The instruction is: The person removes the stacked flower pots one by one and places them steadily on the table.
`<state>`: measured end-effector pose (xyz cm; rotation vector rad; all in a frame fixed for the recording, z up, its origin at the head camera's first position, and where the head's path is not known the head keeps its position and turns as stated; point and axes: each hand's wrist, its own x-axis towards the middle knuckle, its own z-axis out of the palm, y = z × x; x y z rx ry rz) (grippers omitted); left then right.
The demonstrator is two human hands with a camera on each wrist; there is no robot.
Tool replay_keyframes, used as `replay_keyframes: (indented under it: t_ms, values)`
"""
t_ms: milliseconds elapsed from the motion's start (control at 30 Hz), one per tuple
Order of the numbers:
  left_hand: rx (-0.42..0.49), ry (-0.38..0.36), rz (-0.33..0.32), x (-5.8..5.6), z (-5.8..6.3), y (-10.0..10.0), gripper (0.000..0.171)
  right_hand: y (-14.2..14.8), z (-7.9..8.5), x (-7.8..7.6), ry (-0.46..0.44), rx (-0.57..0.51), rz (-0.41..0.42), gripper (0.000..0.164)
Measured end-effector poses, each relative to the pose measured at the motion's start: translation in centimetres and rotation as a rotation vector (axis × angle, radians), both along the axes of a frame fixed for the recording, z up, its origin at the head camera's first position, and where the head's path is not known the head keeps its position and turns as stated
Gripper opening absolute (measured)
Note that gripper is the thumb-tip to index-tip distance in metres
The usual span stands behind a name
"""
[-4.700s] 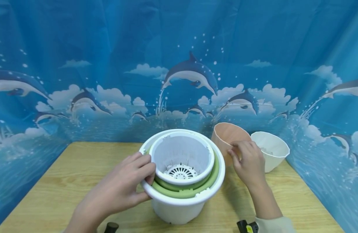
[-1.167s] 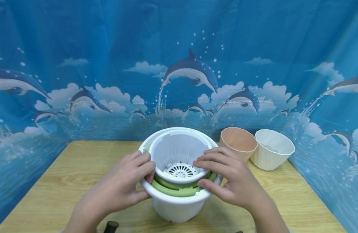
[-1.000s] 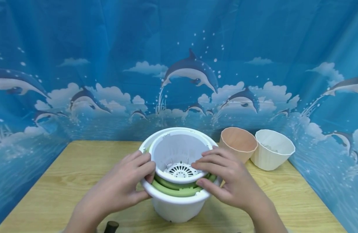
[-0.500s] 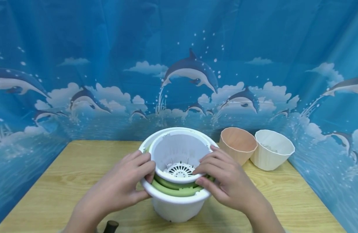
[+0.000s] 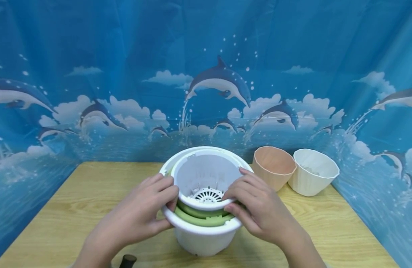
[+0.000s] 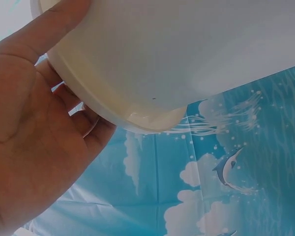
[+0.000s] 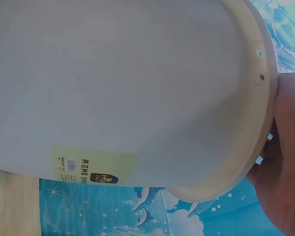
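A large white flower pot (image 5: pixel 206 242) stands upright in the middle of the head view. Nested inside it are a green pot (image 5: pixel 204 222) and a smaller white pot (image 5: pixel 200 169) with a slotted bottom. My left hand (image 5: pixel 142 210) grips the outer pot's rim on the left, fingers over the edge and thumb below. On the right side my right hand (image 5: pixel 261 208) pinches the front right rim of the inner white pot, its fingers reaching inside and the thumb outside. Both wrist views show the outer pot's wall; a yellowish label (image 7: pixel 93 165) is on its right side.
Behind my right hand stand a peach pot (image 5: pixel 273 178) and a cream pot (image 5: pixel 308 186), side by side, some pale material inside the cream one. A dark rounded end of something (image 5: pixel 128 260) shows at the wooden table's (image 5: pixel 102 193) front. A dolphin-print curtain (image 5: pixel 142 56) hangs behind.
My right hand has left the peach pot and come to the nested pots, its fingers closing on the inner rim. The peach pot now stands farther right. My left hand keeps its grip.
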<state>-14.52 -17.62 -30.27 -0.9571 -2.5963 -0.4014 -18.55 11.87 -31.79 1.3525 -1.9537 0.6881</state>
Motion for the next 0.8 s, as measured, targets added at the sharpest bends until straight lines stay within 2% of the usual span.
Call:
replay_keyframes:
  t_ms: [167,400,567,800]
  values:
    - [0.04,0.036,-0.022,-0.2,-0.3,-0.1,0.046,-0.1,0.0,-0.2,0.026,-0.023,0.011,0.018]
    - [0.217,0.121,-0.1,-0.5,-2.5,-0.9,0.041,-0.2,-0.1,-0.1,0.019,-0.004,-0.013,0.018]
    - [0.236,0.132,-0.115,-0.7,-2.7,-0.7,0.042,0.0,0.0,0.2,-0.014,0.009,-0.03,0.009]
    - [0.226,0.107,-0.102,-0.6,-2.7,-0.8,0.042,-0.4,0.1,0.6,-0.057,-0.019,-0.049,0.027]
